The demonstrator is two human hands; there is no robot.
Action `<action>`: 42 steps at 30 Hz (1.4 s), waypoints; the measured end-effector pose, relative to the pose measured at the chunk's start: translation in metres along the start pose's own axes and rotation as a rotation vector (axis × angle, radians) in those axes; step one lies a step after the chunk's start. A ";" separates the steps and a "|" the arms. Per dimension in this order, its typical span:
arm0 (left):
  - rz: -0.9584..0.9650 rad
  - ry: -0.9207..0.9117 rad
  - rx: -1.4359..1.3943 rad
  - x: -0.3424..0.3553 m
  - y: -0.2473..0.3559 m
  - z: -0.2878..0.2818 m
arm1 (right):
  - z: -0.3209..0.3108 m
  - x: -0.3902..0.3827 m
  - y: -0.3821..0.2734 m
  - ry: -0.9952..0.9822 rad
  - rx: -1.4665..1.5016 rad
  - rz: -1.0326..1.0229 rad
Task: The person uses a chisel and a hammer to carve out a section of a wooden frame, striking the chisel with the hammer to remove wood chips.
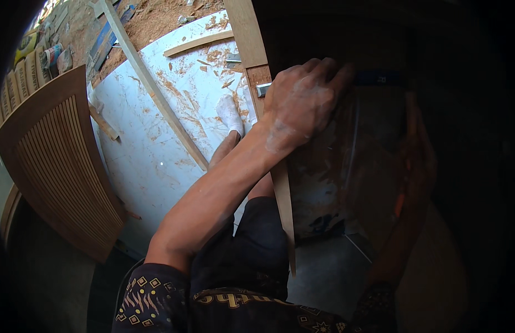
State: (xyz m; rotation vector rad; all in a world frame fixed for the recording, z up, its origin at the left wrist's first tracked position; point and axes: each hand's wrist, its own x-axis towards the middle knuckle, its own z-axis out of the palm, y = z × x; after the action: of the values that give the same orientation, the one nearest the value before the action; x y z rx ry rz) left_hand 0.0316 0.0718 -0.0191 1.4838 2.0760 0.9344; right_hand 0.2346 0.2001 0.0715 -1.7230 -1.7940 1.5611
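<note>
My left hand [303, 100] reaches across a long wooden board [247, 33], its fingers bent and closed over something at the board's edge. A short metal end [263, 90] pokes out on the left of that hand, beside a shallow cut-out [259, 75] in the wood. On the hand's right lies a dark blue bar [379, 78]; whether bar and metal end are one tool, I cannot tell. Deep in shadow, my right hand [419, 164] is curled, with a narrow orange piece [400, 204] showing below its fingers. Its grip is hard to make out.
A slatted wooden panel [63, 166] stands at left. Under my foot [228, 145] is a white sheet [138, 119] with wood shavings. A long batten [152, 83] and a shorter strip [199, 43] lie there. Stacked sacks [29, 75] sit far left. The right side is very dark.
</note>
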 end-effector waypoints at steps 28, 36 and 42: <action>0.003 0.060 0.064 -0.001 -0.002 0.004 | -0.008 0.015 0.025 -0.148 0.148 0.183; 0.050 0.110 0.047 -0.003 -0.005 0.002 | 0.101 0.068 0.001 -0.012 0.451 0.148; -0.304 0.618 -0.191 -0.071 -0.011 -0.017 | 0.112 0.083 0.015 -0.070 0.577 0.210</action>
State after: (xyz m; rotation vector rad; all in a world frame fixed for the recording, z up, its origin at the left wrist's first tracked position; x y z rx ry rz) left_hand 0.0371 -0.0020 -0.0183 0.8043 2.4400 1.5480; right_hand 0.1359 0.2053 -0.0281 -1.6077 -1.0467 1.9893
